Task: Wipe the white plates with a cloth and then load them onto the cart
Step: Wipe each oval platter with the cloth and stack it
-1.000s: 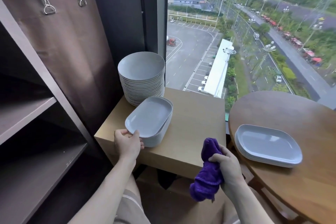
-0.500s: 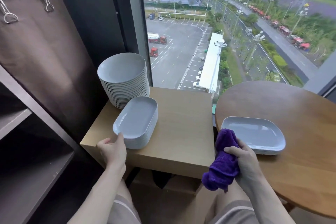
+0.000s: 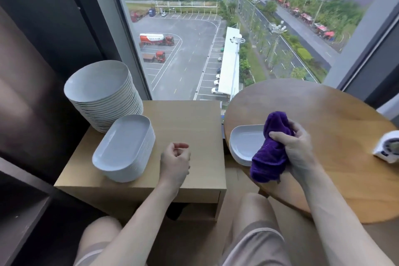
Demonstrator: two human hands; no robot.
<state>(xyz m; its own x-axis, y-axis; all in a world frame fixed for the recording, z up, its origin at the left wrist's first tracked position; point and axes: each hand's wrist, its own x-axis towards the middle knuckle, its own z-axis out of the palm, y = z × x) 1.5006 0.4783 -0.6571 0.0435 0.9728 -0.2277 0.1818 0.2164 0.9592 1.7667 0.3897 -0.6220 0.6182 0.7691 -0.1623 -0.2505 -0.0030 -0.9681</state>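
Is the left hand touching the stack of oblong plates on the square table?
Apart. The head view shows bare tabletop between the left hand and the stack of oblong plates.

Bunched purple cloth (image 3: 271,151) overlaps the right plates (image 3: 244,144); a white round stack (image 3: 101,93) stands just behind an oblong stack (image 3: 123,147).

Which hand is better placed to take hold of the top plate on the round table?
Probably the left. The left hand is empty and hangs above the square table, near the plates on the round table. The right hand is busy: it grips the purple cloth over those plates.
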